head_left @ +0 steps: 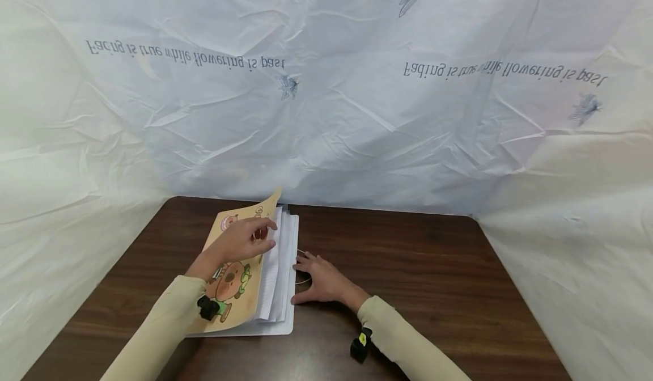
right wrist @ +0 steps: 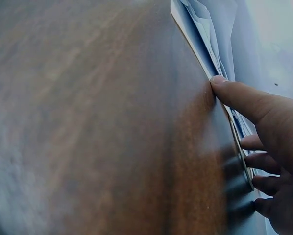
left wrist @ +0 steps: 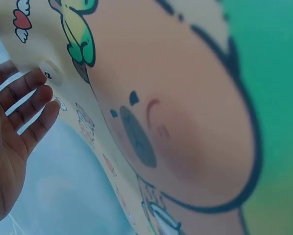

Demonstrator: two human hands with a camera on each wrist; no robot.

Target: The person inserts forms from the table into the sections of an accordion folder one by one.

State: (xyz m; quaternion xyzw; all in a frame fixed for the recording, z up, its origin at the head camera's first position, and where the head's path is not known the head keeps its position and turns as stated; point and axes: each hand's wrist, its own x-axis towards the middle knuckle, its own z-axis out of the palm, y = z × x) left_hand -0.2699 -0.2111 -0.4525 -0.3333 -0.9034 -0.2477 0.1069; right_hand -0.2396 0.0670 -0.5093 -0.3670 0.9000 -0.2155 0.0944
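A document folder with a tan cover [head_left: 245, 307] printed with cartoon animals lies on the table, its cover lifted along the right side. White papers [head_left: 278, 290] show inside it. Over the cover's raised edge is my left hand [head_left: 245, 239], fingers loosely bent; in the left wrist view those fingers lie by a round clear button [left wrist: 50, 72] on the cover. My right hand [head_left: 323, 279] is spread at the folder's right edge, the thumb touching it in the right wrist view. A thin cord loop [head_left: 303, 282] sticks out beneath that hand.
The dark wooden table [head_left: 408, 267] extends to the right of the folder. A white printed sheet [head_left: 331, 114] hangs behind the table and along both sides. Each sleeve carries a small black device [head_left: 359, 347] at the wrist.
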